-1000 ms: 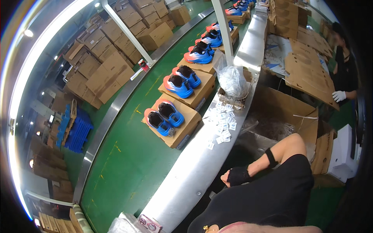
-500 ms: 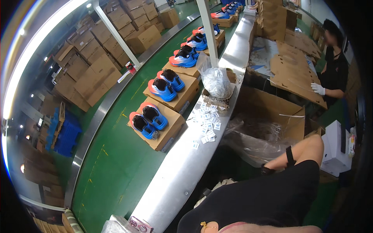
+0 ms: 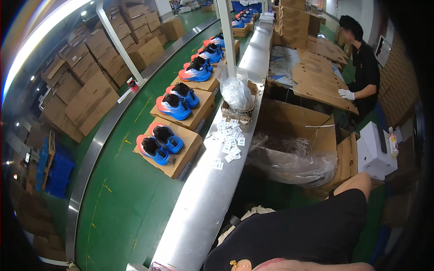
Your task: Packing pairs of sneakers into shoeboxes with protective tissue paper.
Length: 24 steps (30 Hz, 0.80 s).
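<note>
Neither of my hands shows. My bent right arm [image 3: 360, 184] appears at the lower right beside my black shirt [image 3: 298, 221], its forearm and hand hidden behind my body. My left hand is out of the picture. In front of me, a steel ledge [image 3: 192, 198] carries a scatter of small white packets [image 3: 229, 141]. Past them stands a small open carton [image 3: 238, 114] with a clear plastic bag [image 3: 237, 94] bulging with white contents. On the green belt, the nearest pair of blue-and-orange running shoes [image 3: 159, 143] rests on a brown shoebox [image 3: 191, 153].
More shoe pairs on boxes [image 3: 194, 113] line the green conveyor belt [image 3: 122, 212]. A large plastic-lined carton [image 3: 312, 122] stands right of the ledge. Beyond it, a co-worker's white-gloved hand [image 3: 346, 94] touches flat cardboard [image 3: 316, 77]. A white post [image 3: 226, 40] rises by the ledge.
The whole view has shifted, so most things lie further left. My right forearm, visible before, is now hidden behind my body. The nearest shoebox sits slightly nearer relative to the packets.
</note>
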Each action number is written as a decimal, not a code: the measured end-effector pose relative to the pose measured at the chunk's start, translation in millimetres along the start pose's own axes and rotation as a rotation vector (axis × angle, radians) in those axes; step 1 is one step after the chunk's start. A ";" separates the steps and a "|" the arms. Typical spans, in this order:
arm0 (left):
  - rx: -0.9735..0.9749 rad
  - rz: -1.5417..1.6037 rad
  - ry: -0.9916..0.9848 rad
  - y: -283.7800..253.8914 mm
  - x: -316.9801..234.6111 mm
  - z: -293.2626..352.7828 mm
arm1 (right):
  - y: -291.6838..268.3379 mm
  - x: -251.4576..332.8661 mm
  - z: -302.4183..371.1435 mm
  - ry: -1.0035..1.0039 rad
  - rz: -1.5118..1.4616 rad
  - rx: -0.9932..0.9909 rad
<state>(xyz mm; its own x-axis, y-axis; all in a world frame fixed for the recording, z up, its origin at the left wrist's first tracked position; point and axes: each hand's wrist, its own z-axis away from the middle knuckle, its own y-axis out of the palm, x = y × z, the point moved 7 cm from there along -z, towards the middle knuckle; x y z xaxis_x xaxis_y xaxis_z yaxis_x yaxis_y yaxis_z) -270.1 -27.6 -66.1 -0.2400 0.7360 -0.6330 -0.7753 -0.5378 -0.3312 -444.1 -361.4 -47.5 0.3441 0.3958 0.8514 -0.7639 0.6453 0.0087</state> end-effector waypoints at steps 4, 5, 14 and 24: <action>0.012 -0.021 -0.023 -16.4 23.8 10.9 | 5.9 0.5 -12.9 0.091 0.056 -0.028; 0.018 -0.028 -0.028 -19.8 29.5 14.7 | 9.0 1.6 -17.0 0.121 0.082 -0.033; 0.062 -0.071 -0.018 -41.5 53.0 20.8 | -26.0 146.5 -50.9 0.017 -0.197 -0.607; 0.096 -0.081 0.016 -49.3 67.3 37.0 | -33.6 102.7 -120.7 0.195 0.522 -0.573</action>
<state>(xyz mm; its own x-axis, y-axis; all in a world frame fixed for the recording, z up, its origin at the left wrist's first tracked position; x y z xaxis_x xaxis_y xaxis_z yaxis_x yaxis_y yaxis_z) -269.6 63.7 -66.5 -0.1657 0.7686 -0.6179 -0.8443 -0.4344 -0.3139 -317.2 -263.5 -23.7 0.1491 0.8127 0.5633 -0.4719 0.5590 -0.6817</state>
